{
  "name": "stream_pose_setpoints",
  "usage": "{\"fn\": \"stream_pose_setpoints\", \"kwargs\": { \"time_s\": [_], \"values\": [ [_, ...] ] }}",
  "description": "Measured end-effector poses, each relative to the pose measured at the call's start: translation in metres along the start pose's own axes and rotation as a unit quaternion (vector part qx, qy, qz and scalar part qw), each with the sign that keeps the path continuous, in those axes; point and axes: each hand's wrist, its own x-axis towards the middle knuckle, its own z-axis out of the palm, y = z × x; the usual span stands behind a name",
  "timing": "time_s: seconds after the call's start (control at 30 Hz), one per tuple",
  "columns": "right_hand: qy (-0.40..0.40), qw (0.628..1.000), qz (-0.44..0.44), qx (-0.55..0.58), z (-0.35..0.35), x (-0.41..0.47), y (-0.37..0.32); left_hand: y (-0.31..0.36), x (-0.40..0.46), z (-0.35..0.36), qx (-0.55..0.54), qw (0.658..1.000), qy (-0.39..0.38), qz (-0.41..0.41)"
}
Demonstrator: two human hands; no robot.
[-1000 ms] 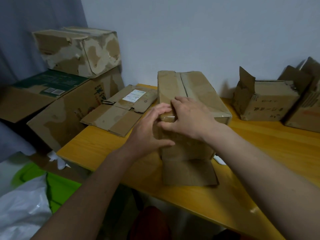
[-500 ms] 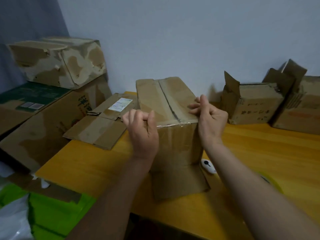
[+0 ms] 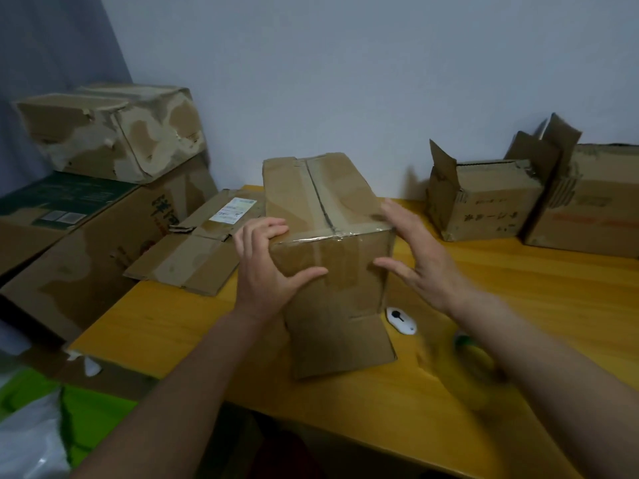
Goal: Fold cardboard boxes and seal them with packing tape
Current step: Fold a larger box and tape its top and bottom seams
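Cardboard boxes are crowding the scene, and at the far left a stained closed box [image 3: 114,133] is sitting on top of a larger carton [image 3: 103,250] with a green printed panel. Just right of these, a flattened box [image 3: 200,250] bearing a white label is lying on the left end of the yellow wooden table [image 3: 518,299].

The left hand [image 3: 266,267] is gripping the near left corner of the taped box [image 3: 328,243], its fingers curling over the top edge and its thumb pressing on the front face. This box is standing at the middle of the table, its top seam closed with clear tape that is running down the front, and a loose bottom flap is splaying out toward the person.

The right hand [image 3: 418,257] is hovering at the near right corner, its fingers spread and relaxed; whether they are touching the cardboard cannot be told.

A small white cutter [image 3: 401,320] is lying just beside the box. A tape roll [image 3: 479,363], blurred, is resting near the right forearm. Farther right, an open box [image 3: 484,202] with raised flaps is standing against another carton [image 3: 594,209].
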Motion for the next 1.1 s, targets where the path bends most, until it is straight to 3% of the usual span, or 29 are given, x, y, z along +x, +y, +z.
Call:
{"fn": "stream_pose_setpoints", "kwargs": {
  "time_s": [0.07, 0.1, 0.2, 0.27, 0.33, 0.4, 0.5, 0.57, 0.63, 0.73, 0.97, 1.1],
  "values": [
    [0.028, 0.992, 0.121, -0.007, -0.007, -0.021, -0.001, 0.007, 0.0, -0.01, 0.012, 1.0, -0.018, -0.022],
    [0.0, 0.982, 0.172, -0.077, -0.008, -0.028, 0.0, 0.015, 0.001, -0.012, 0.029, 0.999, -0.001, -0.024],
    [-0.255, 0.882, 0.288, -0.271, 0.005, -0.031, 0.001, 0.056, 0.012, -0.004, 0.093, 0.995, 0.026, 0.03],
    [-0.326, 0.851, 0.301, -0.282, 0.02, -0.029, 0.001, 0.086, 0.02, 0.009, 0.104, 0.993, -0.046, 0.034],
    [-0.311, 0.856, 0.295, -0.289, 0.025, -0.028, 0.002, 0.105, 0.023, 0.023, 0.119, 0.986, -0.12, -0.001],
    [-0.305, 0.846, 0.303, -0.315, 0.019, -0.028, 0.005, 0.111, 0.021, 0.038, 0.171, 0.974, -0.148, -0.017],
    [-0.267, 0.815, 0.324, -0.4, -0.002, -0.026, 0.009, 0.118, 0.019, 0.052, 0.224, 0.965, -0.136, -0.031],
    [-0.24, 0.82, 0.312, -0.415, -0.009, -0.029, 0.006, 0.12, 0.019, 0.06, 0.226, 0.97, -0.08, -0.042],
    [-0.296, 0.835, 0.295, -0.359, -0.009, -0.041, -0.002, 0.119, 0.02, 0.066, 0.213, 0.974, -0.048, -0.055],
    [-0.39, 0.799, 0.284, -0.358, -0.004, -0.069, -0.006, 0.119, 0.022, 0.069, 0.182, 0.981, -0.04, -0.052],
    [-0.257, 0.78, 0.376, -0.428, -0.042, -0.078, 0.044, 0.093, 0.002, 0.042, 0.008, 0.995, -0.075, 0.061],
    [-0.143, 0.861, 0.399, -0.282, -0.049, -0.074, 0.052, 0.083, -0.011, 0.024, 0.054, 0.998, -0.042, -0.017]
  ]
}}
